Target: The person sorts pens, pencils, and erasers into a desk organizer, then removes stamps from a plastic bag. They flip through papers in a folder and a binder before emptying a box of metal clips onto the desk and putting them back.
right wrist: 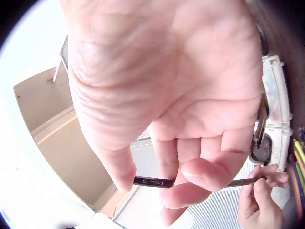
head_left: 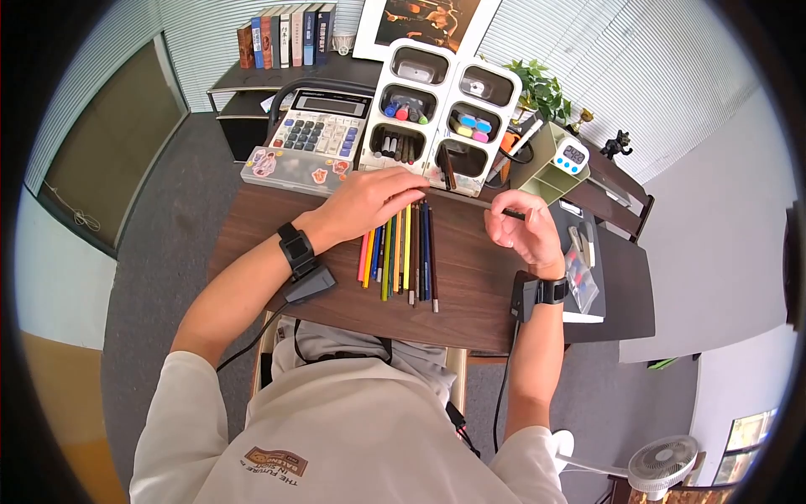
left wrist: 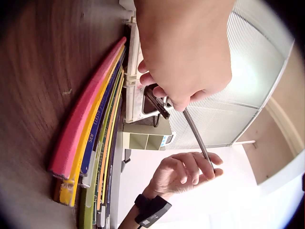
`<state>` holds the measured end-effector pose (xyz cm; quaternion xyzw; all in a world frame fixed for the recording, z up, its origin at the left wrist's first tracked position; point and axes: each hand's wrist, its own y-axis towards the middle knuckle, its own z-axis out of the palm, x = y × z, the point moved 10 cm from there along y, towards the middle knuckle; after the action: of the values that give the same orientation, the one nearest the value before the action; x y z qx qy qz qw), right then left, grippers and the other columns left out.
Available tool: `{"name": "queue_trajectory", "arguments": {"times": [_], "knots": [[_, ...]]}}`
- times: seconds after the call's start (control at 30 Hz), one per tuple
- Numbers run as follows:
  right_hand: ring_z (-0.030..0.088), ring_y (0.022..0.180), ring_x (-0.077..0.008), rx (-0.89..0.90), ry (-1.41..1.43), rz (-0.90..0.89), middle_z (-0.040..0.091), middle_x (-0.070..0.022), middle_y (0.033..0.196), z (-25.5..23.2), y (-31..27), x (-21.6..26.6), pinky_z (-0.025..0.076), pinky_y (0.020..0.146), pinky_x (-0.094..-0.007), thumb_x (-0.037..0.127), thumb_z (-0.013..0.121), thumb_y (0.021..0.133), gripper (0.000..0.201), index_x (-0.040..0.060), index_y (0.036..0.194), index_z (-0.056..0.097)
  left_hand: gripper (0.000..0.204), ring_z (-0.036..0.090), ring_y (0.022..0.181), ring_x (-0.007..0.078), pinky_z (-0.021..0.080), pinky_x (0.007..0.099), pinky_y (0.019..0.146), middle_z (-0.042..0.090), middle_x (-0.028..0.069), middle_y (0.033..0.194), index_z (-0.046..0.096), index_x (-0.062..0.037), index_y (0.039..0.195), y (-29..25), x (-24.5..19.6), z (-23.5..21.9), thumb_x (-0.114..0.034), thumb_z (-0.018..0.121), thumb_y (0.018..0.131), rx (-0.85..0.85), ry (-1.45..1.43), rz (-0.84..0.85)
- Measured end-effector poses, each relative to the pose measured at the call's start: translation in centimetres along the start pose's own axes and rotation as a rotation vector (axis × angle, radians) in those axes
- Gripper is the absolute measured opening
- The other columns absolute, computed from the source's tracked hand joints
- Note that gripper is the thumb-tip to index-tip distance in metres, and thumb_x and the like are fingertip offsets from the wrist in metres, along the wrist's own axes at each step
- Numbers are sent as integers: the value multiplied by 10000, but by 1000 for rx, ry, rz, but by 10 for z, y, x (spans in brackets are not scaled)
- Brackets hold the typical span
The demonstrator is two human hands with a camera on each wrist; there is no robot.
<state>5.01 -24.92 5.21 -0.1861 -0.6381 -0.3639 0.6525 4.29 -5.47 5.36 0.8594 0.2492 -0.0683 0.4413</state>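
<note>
A dark pencil [left wrist: 194,131] spans the gap between my two hands, above the desk. The fingers of my left hand [head_left: 378,200] pinch one end of it. My right hand [head_left: 527,231] holds the other end between thumb and fingers, palm turned up toward its wrist camera. Small lettering shows on the pencil's side in the right wrist view. Below and beside my left hand, a row of colored pencils [head_left: 405,252] lies on the wooden desk [head_left: 470,290], with pink and yellow at the left and dark ones at the right.
Behind the hands stands a white organizer [head_left: 440,109] with markers and dark pencils in its compartments. A calculator [head_left: 323,126] and a stickered clear case [head_left: 290,170] lie left of it. To the right are a green holder with a timer [head_left: 572,156] and a plastic bag [head_left: 581,281].
</note>
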Motion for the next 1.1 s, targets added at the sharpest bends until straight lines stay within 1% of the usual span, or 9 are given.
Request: {"name": "queue_trajectory", "arguments": {"times": [0.07, 0.1, 0.17, 0.27, 0.33, 0.43, 0.63, 0.93, 1.1], "knots": [[514, 673, -109, 19, 29, -32, 688, -146, 911, -3, 0, -2, 402, 595, -231, 582, 746, 911, 699, -52, 1190, 651, 343, 688, 835, 235, 573, 354, 743, 698, 128, 1162, 654, -61, 1320, -1, 11, -1, -134, 695, 987, 14, -90, -198], [513, 672, -105, 7, 38, -86, 683, -130, 893, -6, 0, 2, 400, 594, -233, 554, 757, 913, 652, -34, 1177, 658, 343, 688, 835, 235, 573, 354, 743, 698, 128, 1162, 654, -61, 1320, -1, 11, -1, -134, 695, 987, 13, -89, -198], [511, 671, -101, -2, 49, -138, 678, -115, 876, -8, 2, 6, 398, 593, -235, 526, 767, 915, 606, -17, 1164, 665, 424, 665, 839, 202, 568, 338, 755, 652, 125, 1276, 602, -89, 1405, -4, 22, 2, -110, 681, 989, 40, -129, -308], [505, 666, -85, -61, -6, -159, 668, -89, 857, -12, 4, 10, 384, 583, -227, 457, 756, 942, 506, 5, 1153, 671, 402, 674, 875, 204, 569, 341, 782, 643, 127, 1293, 612, -85, 1384, -5, 24, 7, -111, 677, 988, 95, -91, -316], [493, 661, -58, -125, -88, -108, 668, -57, 863, -14, 6, 9, 367, 572, -214, 324, 728, 983, 356, 20, 1160, 678, 385, 677, 887, 212, 569, 344, 791, 648, 126, 1281, 620, -82, 1366, -4, 19, 6, -113, 679, 987, 91, -76, -280], [480, 651, -34, -202, -225, -22, 670, -20, 866, -17, 10, 4, 354, 565, -199, 223, 693, 1013, 252, 40, 1186, 691, 339, 686, 920, 237, 570, 351, 810, 659, 125, 1257, 643, -73, 1320, -3, 17, 6, -115, 681, 986, 80, -56, -236], [499, 694, -17, -346, -379, 207, 676, 24, 879, -22, 16, -19, 364, 577, -183, 231, 664, 1041, 283, 80, 1279, 696, 255, 700, 998, 286, 574, 362, 846, 684, 122, 1207, 691, -64, 1228, -3, 15, 4, -116, 687, 978, 38, -31, -183], [553, 752, -30, -301, -401, 186, 719, 1, 992, -15, 24, -28, 425, 609, -185, 220, 639, 1057, 408, 93, 1440, 583, 217, 703, 1029, 296, 579, 372, 853, 695, 114, 1180, 701, -67, 1189, -4, 17, 7, -127, 680, 982, 51, -14, -169], [561, 757, -29, -299, -399, 184, 709, 10, 987, -13, 24, -28, 427, 609, -183, 202, 638, 1055, 384, 93, 1421, 590, 215, 702, 1031, 298, 578, 374, 859, 693, 115, 1172, 701, -66, 1187, -3, 17, 8, -121, 680, 980, 56, -12, -171]]}}
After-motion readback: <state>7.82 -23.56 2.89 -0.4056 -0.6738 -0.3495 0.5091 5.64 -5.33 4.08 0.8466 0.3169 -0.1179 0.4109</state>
